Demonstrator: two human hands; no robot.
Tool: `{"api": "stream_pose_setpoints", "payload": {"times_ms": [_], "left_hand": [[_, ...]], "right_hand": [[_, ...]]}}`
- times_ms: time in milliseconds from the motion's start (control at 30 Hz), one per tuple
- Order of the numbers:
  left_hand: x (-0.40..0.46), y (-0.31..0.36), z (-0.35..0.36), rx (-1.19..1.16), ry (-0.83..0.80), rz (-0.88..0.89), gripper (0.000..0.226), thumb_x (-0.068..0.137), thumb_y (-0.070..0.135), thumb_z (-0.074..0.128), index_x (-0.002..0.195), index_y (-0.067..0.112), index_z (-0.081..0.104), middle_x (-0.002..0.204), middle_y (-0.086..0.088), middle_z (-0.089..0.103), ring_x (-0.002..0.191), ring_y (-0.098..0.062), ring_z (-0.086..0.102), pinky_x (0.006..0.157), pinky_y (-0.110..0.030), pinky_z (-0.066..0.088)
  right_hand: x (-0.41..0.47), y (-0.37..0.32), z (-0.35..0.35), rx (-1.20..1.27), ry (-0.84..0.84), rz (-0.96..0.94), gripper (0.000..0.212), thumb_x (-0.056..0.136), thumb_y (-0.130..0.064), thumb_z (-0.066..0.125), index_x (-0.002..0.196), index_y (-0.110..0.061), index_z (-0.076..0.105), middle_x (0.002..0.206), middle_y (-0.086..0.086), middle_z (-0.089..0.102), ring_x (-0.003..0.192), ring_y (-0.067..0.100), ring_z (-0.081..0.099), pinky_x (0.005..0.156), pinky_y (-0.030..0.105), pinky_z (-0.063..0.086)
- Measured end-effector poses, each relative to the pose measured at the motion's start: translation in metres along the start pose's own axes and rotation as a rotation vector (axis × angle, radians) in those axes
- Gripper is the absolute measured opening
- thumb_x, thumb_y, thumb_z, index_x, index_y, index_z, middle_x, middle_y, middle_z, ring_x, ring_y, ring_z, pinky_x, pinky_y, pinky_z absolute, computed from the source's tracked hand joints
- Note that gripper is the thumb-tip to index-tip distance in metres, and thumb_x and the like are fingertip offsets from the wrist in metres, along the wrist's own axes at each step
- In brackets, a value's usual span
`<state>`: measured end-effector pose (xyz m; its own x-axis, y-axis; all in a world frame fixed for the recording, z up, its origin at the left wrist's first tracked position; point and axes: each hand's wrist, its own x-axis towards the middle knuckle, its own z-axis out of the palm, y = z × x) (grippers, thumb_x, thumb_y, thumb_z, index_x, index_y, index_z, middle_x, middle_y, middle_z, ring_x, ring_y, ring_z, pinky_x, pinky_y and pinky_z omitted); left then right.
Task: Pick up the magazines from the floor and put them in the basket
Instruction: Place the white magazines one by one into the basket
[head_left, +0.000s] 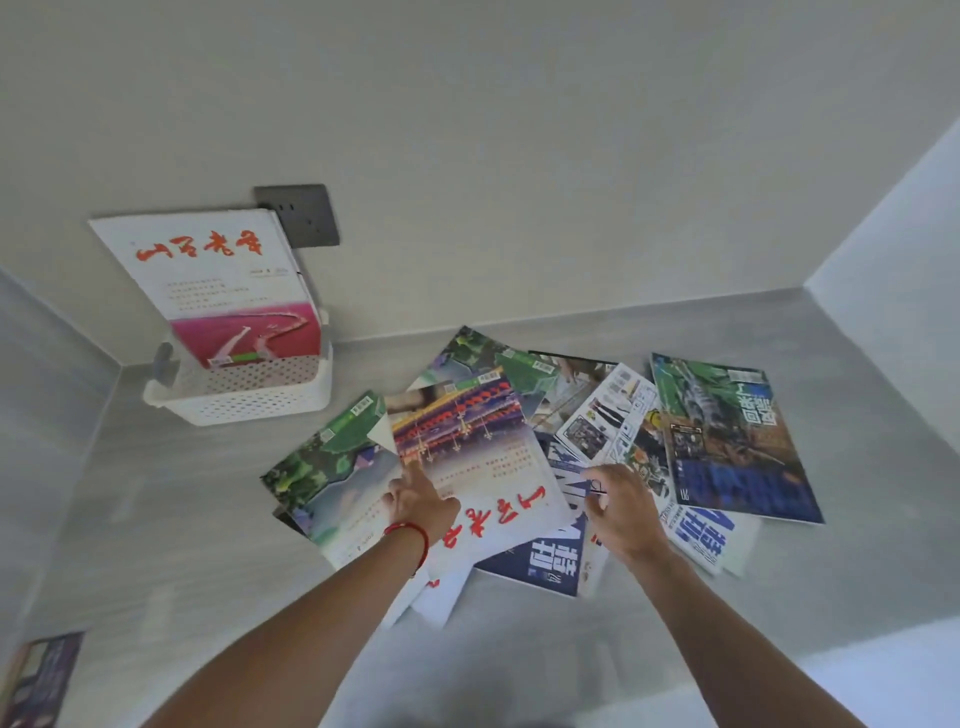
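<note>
The magazines (613, 447) lay fanned in an overlapping heap on the grey floor (519, 665), right of the white perforated basket (249, 395) at the far wall. One magazine (208, 280) already stood upright in that basket, hiding part of a dark wall socket (306, 208). Our left hand (418, 506) pressed on the red-lettered top cover (467, 457), fingers loosely spread. Our right hand (621, 506) hovered half-open over the heap, holding nothing.

A grey floor (675, 623) carries everything. Far left, by the wall, stands a white perforated basket (249, 395). A fanned, overlapping spread of magazines (737, 441) lies centre to right. Another magazine (39, 675) lies at the near left edge.
</note>
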<state>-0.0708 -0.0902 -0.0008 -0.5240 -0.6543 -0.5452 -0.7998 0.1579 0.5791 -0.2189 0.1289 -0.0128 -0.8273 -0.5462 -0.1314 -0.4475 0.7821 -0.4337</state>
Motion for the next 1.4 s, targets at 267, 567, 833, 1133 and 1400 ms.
{"api": "stream_pose_setpoints", "payload": {"times_ms": [267,567,833,1133,1400], "left_hand": [[0.021,-0.011,0.010,-0.435,0.113,-0.354,0.032,0.088,0.012,0.065,0.118,0.006,0.060,0.110,-0.016,0.069,0.098,-0.032,0.069,0.082,-0.038,0.060],[-0.001,-0.001,-0.057,0.005,0.154,0.166,0.026,0.096,0.002,0.043,0.102,0.026,0.051,0.070,-0.003,0.051,0.054,-0.017,0.047,0.046,-0.025,0.039],[-0.053,0.054,-0.157,0.695,0.207,0.669,0.033,0.101,0.020,0.055,0.125,0.039,0.067,0.114,0.002,0.075,0.099,-0.025,0.068,0.083,-0.035,0.050],[-0.071,-0.014,-0.202,-0.118,1.041,0.592,0.039,0.081,0.002,0.068,0.114,0.022,0.066,0.118,0.008,0.064,0.120,-0.019,0.054,0.102,-0.037,0.045],[-0.018,-0.066,-0.212,-1.058,0.050,-0.088,0.025,0.085,0.010,0.072,0.108,0.017,0.064,0.106,-0.008,0.073,0.095,-0.024,0.068,0.097,-0.047,0.054]], "right_hand": [[-0.004,-0.022,0.030,0.000,-0.119,0.062,0.025,0.099,-0.029,0.055,0.113,-0.009,0.061,0.111,0.007,0.063,0.107,0.021,0.060,0.096,0.036,0.052],[0.022,-0.065,-0.005,-0.010,-0.221,-0.306,0.017,0.097,-0.027,0.064,0.108,-0.015,0.066,0.108,0.001,0.070,0.088,0.012,0.068,0.085,0.033,0.060],[0.066,-0.196,-0.069,-0.190,-0.250,-0.826,0.043,0.088,-0.037,0.065,0.131,-0.034,0.054,0.118,-0.002,0.071,0.115,0.023,0.065,0.101,0.043,0.049],[0.072,-0.229,-0.057,0.114,-0.402,-0.737,0.021,0.102,-0.032,0.058,0.082,-0.028,0.064,0.065,-0.005,0.065,0.056,0.019,0.059,0.055,0.037,0.044],[0.089,-0.278,-0.076,0.552,-0.484,-0.536,0.013,0.098,-0.024,0.067,0.102,-0.029,0.078,0.093,-0.002,0.080,0.088,0.017,0.077,0.081,0.039,0.060]]}}
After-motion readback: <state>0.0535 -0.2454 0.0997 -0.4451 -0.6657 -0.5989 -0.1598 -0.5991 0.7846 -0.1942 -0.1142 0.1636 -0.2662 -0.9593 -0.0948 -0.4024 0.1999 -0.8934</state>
